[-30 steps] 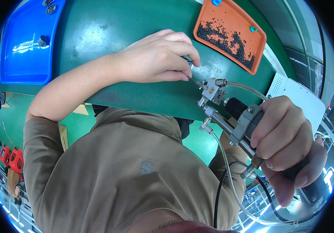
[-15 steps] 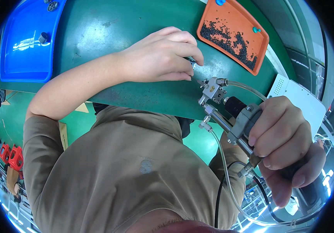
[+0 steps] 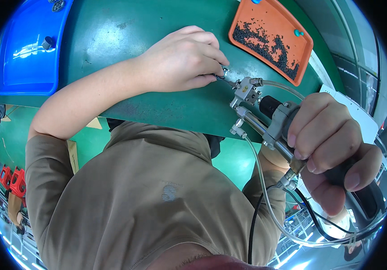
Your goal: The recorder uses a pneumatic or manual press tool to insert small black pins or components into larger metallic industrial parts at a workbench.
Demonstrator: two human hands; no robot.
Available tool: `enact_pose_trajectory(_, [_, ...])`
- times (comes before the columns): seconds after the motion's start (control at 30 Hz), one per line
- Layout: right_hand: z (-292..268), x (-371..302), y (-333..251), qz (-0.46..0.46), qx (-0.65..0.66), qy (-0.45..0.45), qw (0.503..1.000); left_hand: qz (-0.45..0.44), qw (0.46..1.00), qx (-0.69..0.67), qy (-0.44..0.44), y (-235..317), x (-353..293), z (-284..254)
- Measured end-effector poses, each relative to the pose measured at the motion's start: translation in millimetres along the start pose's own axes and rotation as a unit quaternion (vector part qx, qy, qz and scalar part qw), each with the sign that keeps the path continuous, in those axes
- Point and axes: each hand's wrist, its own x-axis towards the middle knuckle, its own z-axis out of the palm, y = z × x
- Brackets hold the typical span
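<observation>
My left hand (image 3: 182, 58) is closed over the table, palm down, pinching a small shiny metal part (image 3: 222, 73) that its fingers mostly hide. In my right hand (image 3: 333, 148) is a pistol-grip air tool (image 3: 257, 121) with a metal barrel, a black knob and hoses attached. My fingers wrap around its body and black handle. The narrow tip of the tool points left, close beside the metal part; whether the two touch I cannot tell.
An orange tray (image 3: 272, 15) of tiny black pieces (image 3: 265, 45) lies at the far right of the green table (image 3: 112, 40). A blue tray (image 3: 11, 54) with a few round metal parts stands at the left. A clear hose (image 3: 265, 198) loops below the tool.
My left hand has shifted slightly left and up, and more of the metal part shows. The tool's head has risen a little, and my right hand has moved up and tilted.
</observation>
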Motion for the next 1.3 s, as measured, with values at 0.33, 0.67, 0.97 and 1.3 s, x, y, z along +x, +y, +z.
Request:
enact_pose_trajectory(0.33, [0,0,2,0.002,0.006,-0.012,1.0,-0.011,1.0,0.001,-0.011,2,0,1])
enact_pose_trajectory(0.67, [1,2,5,0.011,0.001,-0.004,1.0,-0.008,1.0,-0.004,-0.005,-2,1,3])
enact_pose_trajectory(0.97, [14,21,8,0.004,-0.018,0.009,1.0,0.036,0.998,0.046,-0.036,-6,2,-4])
enact_pose_trajectory(1.3, [8,-12,-55,-0.058,-0.047,0.116,0.99,-0.008,0.999,-0.039,0.018,8,-2,-5])
